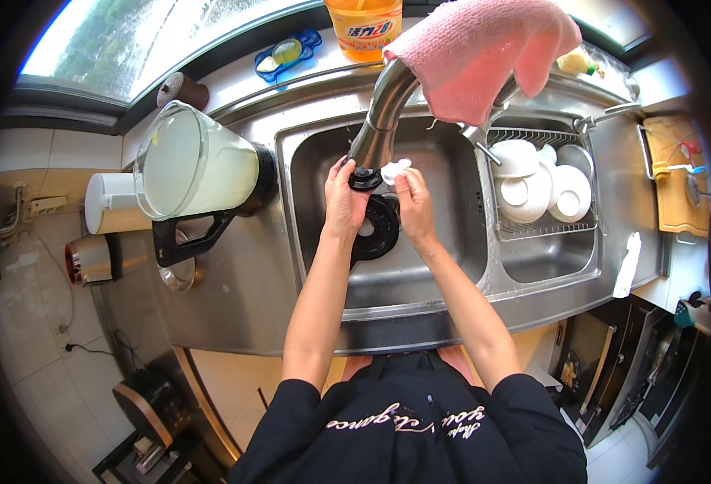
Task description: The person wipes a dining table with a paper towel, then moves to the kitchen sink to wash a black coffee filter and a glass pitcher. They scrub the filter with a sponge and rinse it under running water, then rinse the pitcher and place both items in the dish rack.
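Note:
My left hand [347, 199] is closed on a small round black part [364, 179] just below the end of the steel faucet [382, 121]. In my right hand [414, 206] is a small white object [394, 171], pinched by the fingertips close beside the black part; it may be a cloth or a sponge. Beneath my hands, a black ring-shaped part [376, 233] lies in the left basin of the steel sink [452, 260]. A pink cloth [482, 54] drapes over the upper part of the faucet.
A blender jug [204, 166] with pale liquid stands left of the sink. White bowls [524, 187] fill a wire rack [549, 230] over the right basin. An orange detergent bottle [364, 30] and a blue soap dish [287, 57] stand behind. A white cloth [627, 266] lies at the right edge.

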`<state>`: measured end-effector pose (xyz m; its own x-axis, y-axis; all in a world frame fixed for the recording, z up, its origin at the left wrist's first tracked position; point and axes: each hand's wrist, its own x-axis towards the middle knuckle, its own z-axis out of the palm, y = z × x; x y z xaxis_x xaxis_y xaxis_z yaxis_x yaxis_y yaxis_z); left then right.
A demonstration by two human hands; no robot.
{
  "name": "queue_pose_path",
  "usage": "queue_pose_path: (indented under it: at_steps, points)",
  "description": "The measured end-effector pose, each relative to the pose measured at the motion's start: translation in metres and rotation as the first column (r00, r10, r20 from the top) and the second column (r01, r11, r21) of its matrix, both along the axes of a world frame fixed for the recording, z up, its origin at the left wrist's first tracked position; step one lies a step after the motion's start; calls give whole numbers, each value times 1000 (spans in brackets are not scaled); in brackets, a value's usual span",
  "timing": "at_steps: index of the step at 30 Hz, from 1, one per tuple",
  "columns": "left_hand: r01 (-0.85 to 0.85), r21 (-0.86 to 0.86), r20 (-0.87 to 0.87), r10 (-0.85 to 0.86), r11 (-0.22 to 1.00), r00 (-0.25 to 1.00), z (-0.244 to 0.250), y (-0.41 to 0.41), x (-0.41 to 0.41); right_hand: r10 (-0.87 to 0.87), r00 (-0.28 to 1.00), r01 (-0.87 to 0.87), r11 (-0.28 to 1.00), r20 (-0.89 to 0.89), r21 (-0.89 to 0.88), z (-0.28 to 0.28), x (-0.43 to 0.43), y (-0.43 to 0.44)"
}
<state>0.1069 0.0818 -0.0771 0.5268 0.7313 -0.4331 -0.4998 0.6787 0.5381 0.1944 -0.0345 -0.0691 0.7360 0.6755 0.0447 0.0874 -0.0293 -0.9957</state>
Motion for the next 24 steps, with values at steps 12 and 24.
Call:
queue_pose_path:
  at_steps: [12, 24]
  points:
    - [67, 158, -96, -52, 985, 994, 13, -18, 3, 146, 681, -160, 986, 717, -49, 20, 1, -4]
    - [534, 525, -637, -111, 663, 763, -2, -3, 16, 34, 996, -32, 999, 88, -22, -12, 1, -4]
